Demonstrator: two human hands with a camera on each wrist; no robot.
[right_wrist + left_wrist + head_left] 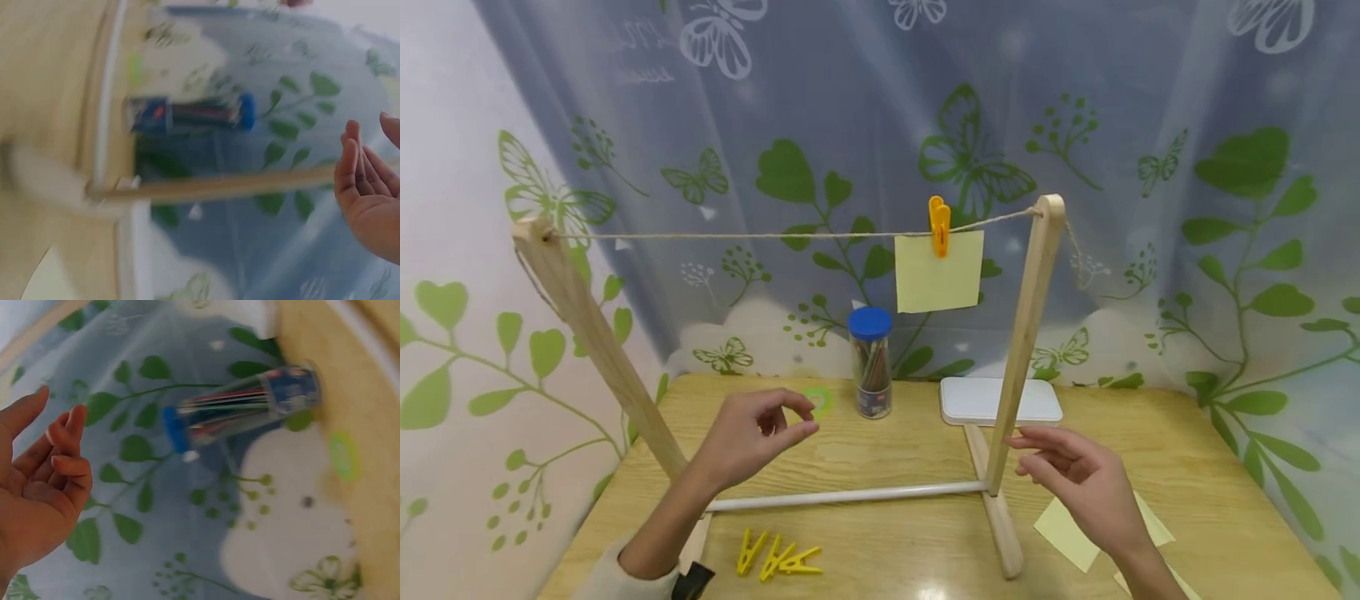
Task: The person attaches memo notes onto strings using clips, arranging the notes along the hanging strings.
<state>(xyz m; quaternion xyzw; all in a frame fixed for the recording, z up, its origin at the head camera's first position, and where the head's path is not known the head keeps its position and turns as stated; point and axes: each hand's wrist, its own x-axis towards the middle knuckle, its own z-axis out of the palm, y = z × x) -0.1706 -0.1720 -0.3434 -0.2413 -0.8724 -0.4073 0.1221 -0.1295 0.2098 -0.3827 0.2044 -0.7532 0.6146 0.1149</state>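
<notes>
A string (737, 236) runs between two wooden posts, and an orange clothespin (939, 227) clips a pale yellow paper square (925, 279) to it near the right post (1028, 333). My left hand (756, 433) hovers over the table inside the frame, fingers loosely bent, with nothing in it. My right hand (1086, 479), also holding nothing, is beside the lower part of the right post; whether it touches the post I cannot tell. Several yellow clothespins (775, 557) lie on the table at the front. Yellow paper squares (1070, 533) lie below my right hand, partly covered by it.
A clear jar with a blue lid (870, 323), full of pencils, stands behind the white crossbar (850, 497). A white case (958, 400) lies at the back right. A green ring (820, 402) is left of the jar. A patterned curtain (850, 108) hangs behind the table.
</notes>
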